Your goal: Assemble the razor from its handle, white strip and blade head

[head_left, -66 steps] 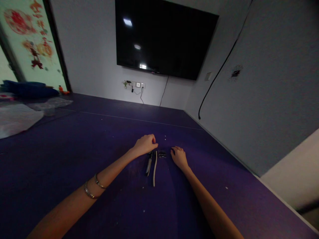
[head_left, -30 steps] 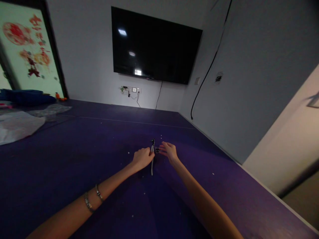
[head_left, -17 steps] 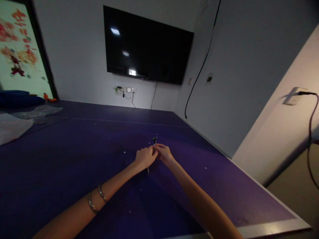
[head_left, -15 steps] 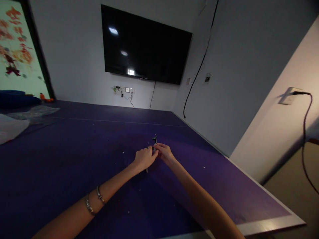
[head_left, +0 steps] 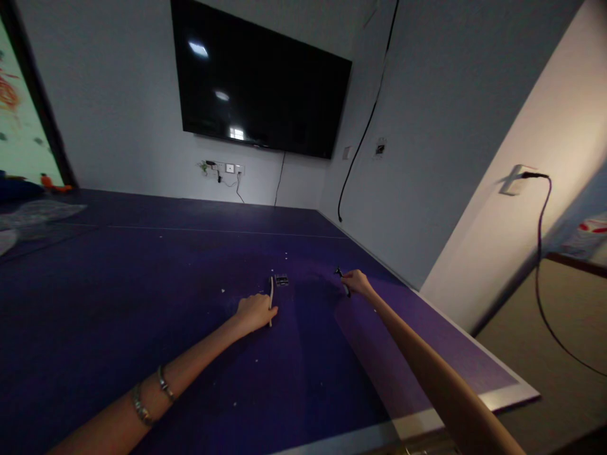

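Note:
My right hand (head_left: 357, 283) is closed around a small razor (head_left: 346, 289), its dark head (head_left: 338, 271) pointing away from me, just over the purple tabletop. To the left, my left hand (head_left: 256, 312) is closed on a thin, pale, slightly curved strip (head_left: 272, 287), which stands out above and below the fingers; its exact kind is unclear. Just beyond that strip lies a small dark-and-clear rectangular case (head_left: 281, 280), apart from both hands. Its contents are too small to make out.
The purple table (head_left: 190, 341) has small white specks scattered on it and a pale front edge. Crumpled clear plastic (head_left: 42, 213) lies at far left. A television (head_left: 260, 79) hangs on the back wall, and a black cable (head_left: 363, 142) dangles by the right wall.
My hands were together around the razor; now they are apart. My right hand has carried the razor to the right, and the small case is now visible. The view has shifted right.

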The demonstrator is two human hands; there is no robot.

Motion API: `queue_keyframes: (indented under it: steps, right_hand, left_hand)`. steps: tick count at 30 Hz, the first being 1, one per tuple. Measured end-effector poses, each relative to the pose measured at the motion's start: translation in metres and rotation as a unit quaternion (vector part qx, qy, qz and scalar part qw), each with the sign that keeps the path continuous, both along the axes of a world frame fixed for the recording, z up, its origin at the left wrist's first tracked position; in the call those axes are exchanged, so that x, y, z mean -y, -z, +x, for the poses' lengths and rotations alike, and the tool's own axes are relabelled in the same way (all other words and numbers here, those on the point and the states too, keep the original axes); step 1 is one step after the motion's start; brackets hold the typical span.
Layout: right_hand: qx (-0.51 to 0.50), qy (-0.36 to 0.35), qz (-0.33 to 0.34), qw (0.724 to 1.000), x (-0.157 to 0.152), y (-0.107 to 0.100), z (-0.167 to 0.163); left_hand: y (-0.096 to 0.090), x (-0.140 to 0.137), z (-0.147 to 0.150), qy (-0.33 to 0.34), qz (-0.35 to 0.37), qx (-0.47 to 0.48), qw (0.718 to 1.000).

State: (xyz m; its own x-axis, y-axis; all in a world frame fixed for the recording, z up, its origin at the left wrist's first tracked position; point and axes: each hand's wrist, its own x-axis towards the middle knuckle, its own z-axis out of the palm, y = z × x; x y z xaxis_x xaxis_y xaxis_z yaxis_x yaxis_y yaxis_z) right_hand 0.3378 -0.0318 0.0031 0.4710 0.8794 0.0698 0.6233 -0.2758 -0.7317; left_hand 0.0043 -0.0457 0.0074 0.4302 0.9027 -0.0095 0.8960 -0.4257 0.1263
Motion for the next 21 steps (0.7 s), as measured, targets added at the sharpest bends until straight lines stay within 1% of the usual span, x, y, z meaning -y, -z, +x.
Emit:
queue_keyframes:
  steps: [5, 11, 16, 21]
  right_hand:
    - [0.103, -0.015, -0.033, 0.994, -0.0007, 0.0101, 0.0091]
    - [0.195, -0.02, -0.05, 0.979, -0.0015, 0.0072, 0.0086]
    - [0.232, -0.026, -0.076, 0.969, -0.0027, 0.0035, 0.0068]
    - [0.236, -0.032, -0.089, 0.967, -0.0012, 0.0018, 0.0042]
  left_hand:
    - [0.0003, -0.0035, 0.0031, 0.002, -0.007, 0.006, 1.0]
    - [0.0068, -0.0044, 0.0029, 0.005, -0.006, -0.001, 1.0]
    - [0.008, -0.0028, 0.0049, -0.007, -0.006, -0.005, 1.0]
    - [0.0087, -0.0032, 0.0047, -0.017, 0.001, -0.002, 1.0]
